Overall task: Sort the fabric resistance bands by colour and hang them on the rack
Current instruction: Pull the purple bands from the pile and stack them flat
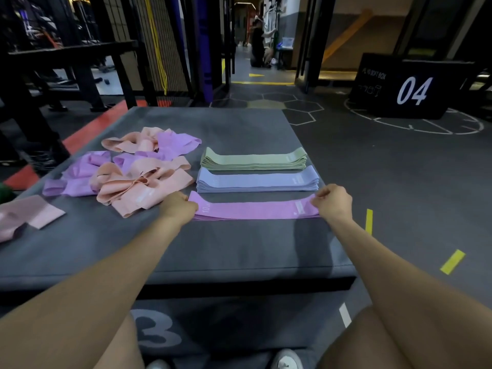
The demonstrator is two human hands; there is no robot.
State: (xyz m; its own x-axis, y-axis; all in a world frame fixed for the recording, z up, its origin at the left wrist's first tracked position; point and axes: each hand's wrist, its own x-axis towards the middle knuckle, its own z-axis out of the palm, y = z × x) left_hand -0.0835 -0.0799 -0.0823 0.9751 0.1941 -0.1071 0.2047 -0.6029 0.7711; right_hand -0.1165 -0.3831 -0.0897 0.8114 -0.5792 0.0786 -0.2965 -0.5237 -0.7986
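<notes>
I read this as a gym floor; a black soft plyo box [407, 87] marked 04 stands on dark rubber flooring [386, 182] with painted lines; black steel rig frames [80, 65] at left; fabric bands [254, 162] stacked nearby.

On the grey padded box [239, 249], three neat fabric band rows [255, 179] lay right of a loose band heap [127, 171].
</notes>
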